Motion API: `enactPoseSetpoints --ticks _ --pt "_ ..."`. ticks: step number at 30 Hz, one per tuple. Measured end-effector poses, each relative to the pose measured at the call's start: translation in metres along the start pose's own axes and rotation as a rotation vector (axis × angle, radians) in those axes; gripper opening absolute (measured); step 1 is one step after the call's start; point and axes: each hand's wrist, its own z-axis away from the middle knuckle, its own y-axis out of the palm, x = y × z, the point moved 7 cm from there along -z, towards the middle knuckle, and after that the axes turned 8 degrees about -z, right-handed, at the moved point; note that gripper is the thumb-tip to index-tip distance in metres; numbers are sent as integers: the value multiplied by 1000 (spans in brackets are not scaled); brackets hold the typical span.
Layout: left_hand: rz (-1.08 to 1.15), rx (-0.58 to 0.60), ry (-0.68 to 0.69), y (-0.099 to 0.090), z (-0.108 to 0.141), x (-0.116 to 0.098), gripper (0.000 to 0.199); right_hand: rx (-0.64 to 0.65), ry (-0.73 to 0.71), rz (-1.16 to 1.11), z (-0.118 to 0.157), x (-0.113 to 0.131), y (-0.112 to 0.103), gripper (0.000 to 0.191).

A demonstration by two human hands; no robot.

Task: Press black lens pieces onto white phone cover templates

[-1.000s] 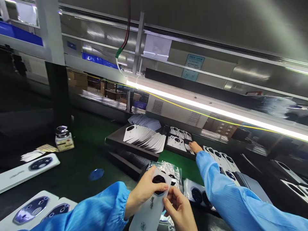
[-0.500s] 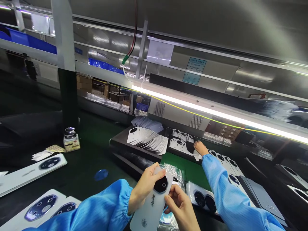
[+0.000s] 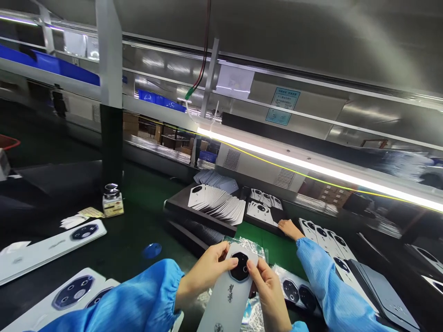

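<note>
A white phone back cover [image 3: 224,290] with a dark camera panel [image 3: 239,267] and black lettering is held tilted in front of me. My left hand [image 3: 209,272] grips its upper left edge, thumb on the camera panel. On the opposite edge, my right hand [image 3: 268,288] pinches the cover, its thumb at the panel's right side. The fingers behind the cover are partly hidden. Beneath my hands lies a clear plastic bag [image 3: 256,306]. Just right of it are wrapped covers [image 3: 294,286] with dark camera panels.
A co-worker's hand [image 3: 290,229] touches a black tray [image 3: 266,220] of covers. Fanned covers [image 3: 218,203] fill a black box. Covers lie left [image 3: 55,246] and right [image 3: 325,237]. A metal-capped bottle [image 3: 112,201] and a blue oval film [image 3: 152,250] are on the left.
My right hand has moved up, bringing its thumb onto the camera panel's edge. The cover has shifted slightly right. The co-worker's hand has moved down to the tray's near edge.
</note>
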Motion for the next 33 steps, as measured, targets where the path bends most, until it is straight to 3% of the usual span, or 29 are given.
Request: enactPoseSetpoints --ticks 9,18,23,33 --pt "21 -61 -10 2 0 3 66 -2 -63 55 6 10 4 54" --pt "97 -43 46 9 6 -17 61 -14 -72 96 0 12 6 58" --pt "-47 -19 81 6 15 -22 40 -55 -91 122 10 30 12 61" --pt "-202 34 164 11 32 -43 26 -83 -139 144 21 44 13 54"
